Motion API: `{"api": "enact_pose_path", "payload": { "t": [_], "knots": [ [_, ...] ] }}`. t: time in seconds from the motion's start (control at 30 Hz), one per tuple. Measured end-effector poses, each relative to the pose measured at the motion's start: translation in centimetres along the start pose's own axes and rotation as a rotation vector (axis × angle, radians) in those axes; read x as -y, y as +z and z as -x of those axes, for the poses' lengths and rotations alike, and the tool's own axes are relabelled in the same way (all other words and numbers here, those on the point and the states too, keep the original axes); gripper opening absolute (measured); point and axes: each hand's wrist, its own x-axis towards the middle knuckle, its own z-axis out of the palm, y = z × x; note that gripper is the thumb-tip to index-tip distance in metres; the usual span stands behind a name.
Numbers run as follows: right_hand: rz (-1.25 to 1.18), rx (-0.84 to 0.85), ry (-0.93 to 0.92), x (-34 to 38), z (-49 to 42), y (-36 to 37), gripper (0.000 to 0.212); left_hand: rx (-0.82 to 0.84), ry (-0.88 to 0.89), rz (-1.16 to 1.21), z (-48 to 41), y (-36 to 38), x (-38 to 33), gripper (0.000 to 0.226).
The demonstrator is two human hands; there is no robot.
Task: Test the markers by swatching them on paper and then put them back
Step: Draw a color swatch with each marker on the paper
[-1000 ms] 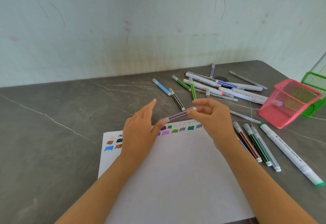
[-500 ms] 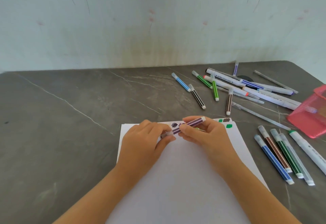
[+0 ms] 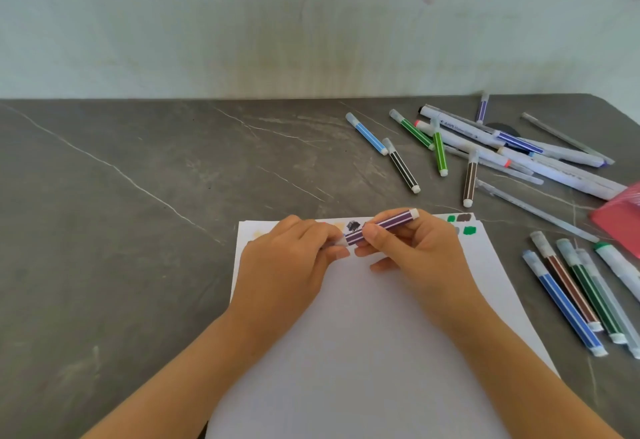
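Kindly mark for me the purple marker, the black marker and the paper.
purple marker (image 3: 394, 221): head view, striped barrel near its white end.
black marker (image 3: 403, 168): head view, middle of its barrel.
paper (image 3: 363, 334): head view, bare white middle.

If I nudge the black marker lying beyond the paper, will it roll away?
Probably: the black marker looks round and slim, lying free on the smooth table, so a sideways nudge would likely roll it. It looks like stiff, light plastic; pushed lengthwise it should slide.
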Motion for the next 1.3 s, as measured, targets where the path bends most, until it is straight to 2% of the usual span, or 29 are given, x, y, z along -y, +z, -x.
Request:
{"api": "enact_pose_path", "payload": {
  "t": [0.07, 0.17, 0.33, 0.43, 0.67, 0.8, 0.9, 1.1, 1.3],
  "knots": [
    [-0.007, -0.040, -0.009, 0.1, -0.2, -0.5, 0.005, -0.008, -0.012, -0.002, 0.1, -0.1, 0.2, 0.027],
    [-0.049, -0.144, -0.006, 0.5, -0.5, -1.9, 0.006, 0.014, -0.146, 0.015, 0.2, -0.8, 0.8, 0.025],
    [-0.085, -0.117, 0.049, 0.9, -0.2, -1.5, 0.012, 0.113, -0.406, 0.172, -0.3, -2.1, 1.2, 0.005],
    [-0.098, -0.075, 0.098, 1.2, 0.0, -1.0, 0.013, 0.155, -0.452, 0.280, -0.4, -2.3, 2.0, 0.010],
    [-0.078, 0.066, 0.167, 1.7, 0.1, 1.1, 0.017, 0.199, -0.491, 0.463, -1.1, -2.4, 4.0, 0.018],
    [-0.093, 0.102, 0.188, 1.7, -0.4, 2.9, 0.012, 0.193, -0.527, 0.540, -1.3, -2.3, 4.4, 0.020],
    [-0.020, 0.118, 0.117, 1.1, -0.7, 4.2, 0.003, 0.204, -0.540, 0.595, -1.5, -2.3, 4.7, 0.022],
    [0.202, 0.099, -0.119, -0.4, -0.4, 5.3, 0.011, 0.209, -0.507, 0.579, -1.6, -2.4, 5.2, 0.021],
    [0.319, 0.078, -0.175, -0.9, -0.5, 5.3, 0.011, 0.219, -0.484, 0.515, -1.6, -2.3, 5.4, 0.020]
  ]
}}
